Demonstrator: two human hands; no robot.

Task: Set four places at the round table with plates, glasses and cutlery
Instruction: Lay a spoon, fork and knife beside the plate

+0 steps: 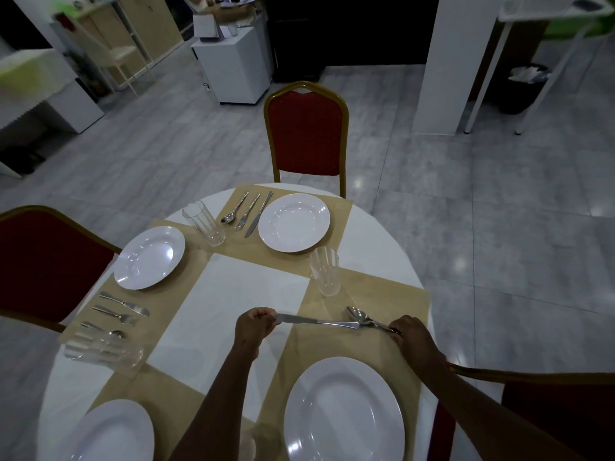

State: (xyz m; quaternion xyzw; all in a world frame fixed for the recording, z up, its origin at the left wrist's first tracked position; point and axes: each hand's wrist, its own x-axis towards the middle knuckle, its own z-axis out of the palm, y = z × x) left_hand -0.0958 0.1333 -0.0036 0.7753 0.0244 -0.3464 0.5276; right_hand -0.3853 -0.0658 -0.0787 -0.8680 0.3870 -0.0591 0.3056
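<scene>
Head view: beyond the near plate (pixel 344 414), left hand (pixel 254 327) pinches knife (pixel 316 321), right hand (pixel 411 332) grips spoon (pixel 361 317); next, lay them parallel.

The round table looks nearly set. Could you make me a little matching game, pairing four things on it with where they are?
Things:
1. knife
2. spoon
3. far plate
4. left-side fork

Places:
A. lying between a knife and a spoon
B. blade tip pinched by the left hand
C. before the far red chair
D. handle held by the right hand

Pairs: 1-B, 2-D, 3-C, 4-A
</scene>
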